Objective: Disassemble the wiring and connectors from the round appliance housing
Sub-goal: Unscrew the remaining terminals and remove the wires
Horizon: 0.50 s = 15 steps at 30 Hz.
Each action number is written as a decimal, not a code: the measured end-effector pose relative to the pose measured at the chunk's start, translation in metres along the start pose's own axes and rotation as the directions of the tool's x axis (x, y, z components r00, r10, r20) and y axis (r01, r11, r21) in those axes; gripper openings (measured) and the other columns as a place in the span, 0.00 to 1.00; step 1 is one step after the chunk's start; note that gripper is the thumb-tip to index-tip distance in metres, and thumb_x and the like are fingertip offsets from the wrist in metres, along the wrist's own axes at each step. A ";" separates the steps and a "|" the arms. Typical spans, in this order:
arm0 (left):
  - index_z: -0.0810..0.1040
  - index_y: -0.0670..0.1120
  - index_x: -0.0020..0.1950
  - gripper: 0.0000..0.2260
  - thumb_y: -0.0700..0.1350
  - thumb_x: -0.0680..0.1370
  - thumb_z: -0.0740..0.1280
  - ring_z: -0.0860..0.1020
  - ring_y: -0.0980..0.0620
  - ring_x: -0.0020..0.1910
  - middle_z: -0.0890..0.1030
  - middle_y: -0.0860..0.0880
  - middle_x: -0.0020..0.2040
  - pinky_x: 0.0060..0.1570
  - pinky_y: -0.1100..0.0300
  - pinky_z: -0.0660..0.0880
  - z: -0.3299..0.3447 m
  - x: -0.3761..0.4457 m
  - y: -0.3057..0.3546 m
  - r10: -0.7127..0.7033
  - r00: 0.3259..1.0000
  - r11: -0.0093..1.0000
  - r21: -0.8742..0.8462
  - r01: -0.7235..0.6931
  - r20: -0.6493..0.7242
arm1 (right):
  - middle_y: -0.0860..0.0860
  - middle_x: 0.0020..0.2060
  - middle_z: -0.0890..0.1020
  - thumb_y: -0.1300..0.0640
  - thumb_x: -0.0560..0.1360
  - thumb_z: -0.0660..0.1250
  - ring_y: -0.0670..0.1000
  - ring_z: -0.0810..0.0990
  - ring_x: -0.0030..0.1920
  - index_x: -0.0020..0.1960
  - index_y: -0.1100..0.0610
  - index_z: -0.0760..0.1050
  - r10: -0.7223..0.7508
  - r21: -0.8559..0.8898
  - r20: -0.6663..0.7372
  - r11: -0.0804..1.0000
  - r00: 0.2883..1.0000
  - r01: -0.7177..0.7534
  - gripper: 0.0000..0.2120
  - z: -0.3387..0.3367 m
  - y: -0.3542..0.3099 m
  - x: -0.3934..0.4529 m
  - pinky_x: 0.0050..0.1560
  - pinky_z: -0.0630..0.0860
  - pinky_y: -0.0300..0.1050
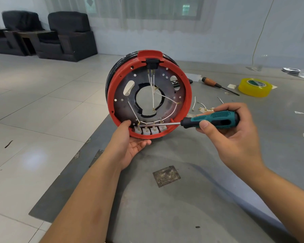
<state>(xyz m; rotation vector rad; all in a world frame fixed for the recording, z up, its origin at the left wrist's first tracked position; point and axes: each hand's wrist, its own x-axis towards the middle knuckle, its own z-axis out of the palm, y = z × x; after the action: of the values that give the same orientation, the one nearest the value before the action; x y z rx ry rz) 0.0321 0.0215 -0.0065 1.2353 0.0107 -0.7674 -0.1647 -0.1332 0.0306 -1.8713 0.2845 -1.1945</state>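
The grey tabletop (218,172) fills the lower right of the frame, and two dark armchairs (42,35) stand on the tiled floor at the upper left. At the centre the round red housing (148,93) stands on edge at the tabletop's near-left border, open face toward the camera. The left hand (130,146) cups its lower rim from below, thumb on the rim, fingers loosely spread. The right hand (235,134), right of centre, grips a teal-and-black screwdriver (209,120), fingers curled round the handle; its tip sits at the leftmost of four white connectors (150,130) along the inner bottom. White wires (153,92) cross the metal plate. At the upper right lie a yellow tape roll (254,86), a wooden-handled screwdriver (218,85) and loose wire pieces (200,106).
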 end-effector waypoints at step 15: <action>0.77 0.37 0.61 0.12 0.42 0.86 0.59 0.88 0.40 0.40 0.88 0.38 0.42 0.34 0.57 0.84 -0.005 0.012 -0.002 0.127 0.980 0.991 0.069 -0.118 -0.153 | 0.36 0.46 0.80 0.43 0.69 0.76 0.51 0.86 0.49 0.55 0.44 0.73 0.012 -0.138 0.001 0.990 1.000 -0.012 0.19 0.005 -0.017 0.024 0.44 0.85 0.51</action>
<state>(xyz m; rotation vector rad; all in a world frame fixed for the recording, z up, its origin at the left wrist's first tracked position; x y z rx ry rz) 0.0424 0.0192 -0.0148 1.3382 0.0400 -0.5658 -0.1524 -0.1339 0.0578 -1.9867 0.3852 -1.1906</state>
